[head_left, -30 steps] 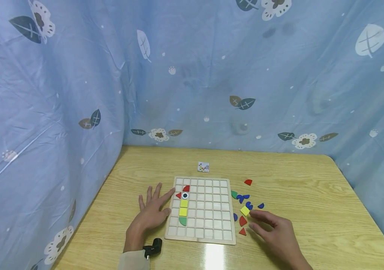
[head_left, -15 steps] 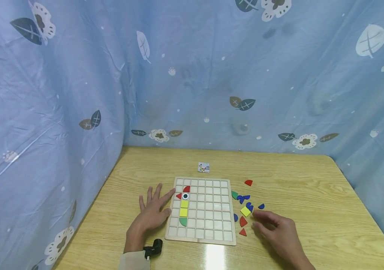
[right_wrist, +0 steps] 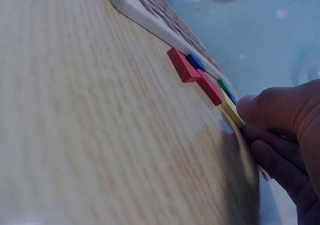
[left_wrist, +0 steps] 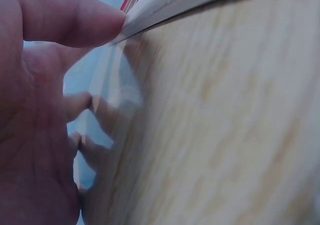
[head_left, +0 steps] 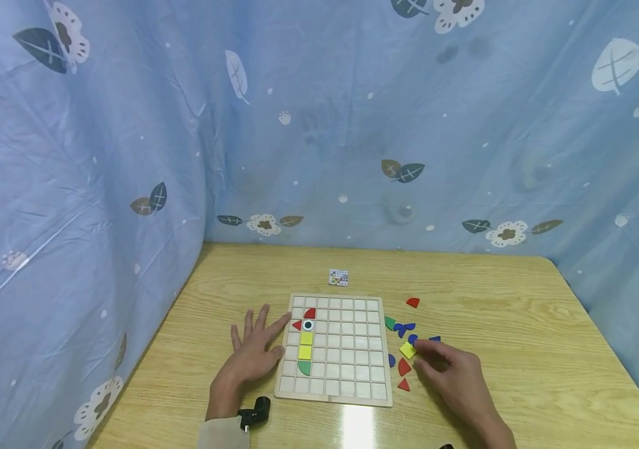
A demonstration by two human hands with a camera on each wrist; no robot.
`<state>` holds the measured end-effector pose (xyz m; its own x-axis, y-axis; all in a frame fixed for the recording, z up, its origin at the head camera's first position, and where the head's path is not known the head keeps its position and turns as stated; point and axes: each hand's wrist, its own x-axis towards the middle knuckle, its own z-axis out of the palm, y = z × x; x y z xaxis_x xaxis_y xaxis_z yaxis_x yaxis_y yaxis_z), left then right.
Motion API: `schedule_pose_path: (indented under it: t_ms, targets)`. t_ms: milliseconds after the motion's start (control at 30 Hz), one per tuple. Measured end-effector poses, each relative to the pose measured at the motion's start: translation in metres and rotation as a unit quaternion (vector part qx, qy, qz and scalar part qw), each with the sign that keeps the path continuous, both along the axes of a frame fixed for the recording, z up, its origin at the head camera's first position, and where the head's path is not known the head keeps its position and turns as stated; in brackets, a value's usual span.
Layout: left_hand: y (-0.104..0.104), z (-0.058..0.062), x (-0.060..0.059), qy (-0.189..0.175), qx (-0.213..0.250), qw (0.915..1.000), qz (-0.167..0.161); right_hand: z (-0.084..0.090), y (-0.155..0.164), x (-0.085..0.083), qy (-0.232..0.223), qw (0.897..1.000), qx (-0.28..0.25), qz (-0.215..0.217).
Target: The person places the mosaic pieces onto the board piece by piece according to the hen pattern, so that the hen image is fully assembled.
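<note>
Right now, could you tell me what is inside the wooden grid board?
The wooden grid board holds a red quarter-circle, red triangle, eye piece, two yellow squares and green piece; nothing is covered.

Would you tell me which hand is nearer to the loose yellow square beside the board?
The right. The right hand has its fingertips at the yellow square; the left hand rests flat on the table across the wooden board, touching its left edge.

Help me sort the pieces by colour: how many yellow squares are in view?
3. Two yellow squares sit stacked in the board's second column. A third lies loose on the table, touched by the right hand. Others may be hidden beneath that hand.
</note>
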<state>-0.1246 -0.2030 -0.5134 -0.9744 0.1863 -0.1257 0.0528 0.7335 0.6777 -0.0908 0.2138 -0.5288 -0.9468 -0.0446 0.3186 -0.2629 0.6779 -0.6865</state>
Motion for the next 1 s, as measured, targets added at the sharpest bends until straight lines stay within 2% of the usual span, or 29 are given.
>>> schedule_pose_path:
  t_ms: [433,667,800,900,1000]
  targets:
    - [0.001,-0.001,0.001,0.006,0.004,1.0,0.006,-0.002,-0.012,-0.012,0.053,0.998,0.039,0.005]
    - [0.001,-0.003,0.001,0.026,0.023,0.9994,0.004,-0.002,-0.007,-0.01,0.049,0.995,0.082,0.005]
    - [0.001,-0.005,0.001,0.038,0.033,0.9987,0.004,-0.003,-0.005,-0.009,0.053,0.995,0.082,0.004]
    - [0.001,-0.003,0.001,0.027,0.021,0.9994,0.008,-0.003,-0.004,-0.009,0.056,0.995,0.078,0.003]
    - [0.001,0.0,0.001,0.013,0.007,0.9998,0.01,-0.001,-0.004,-0.008,0.043,0.998,0.045,0.007]
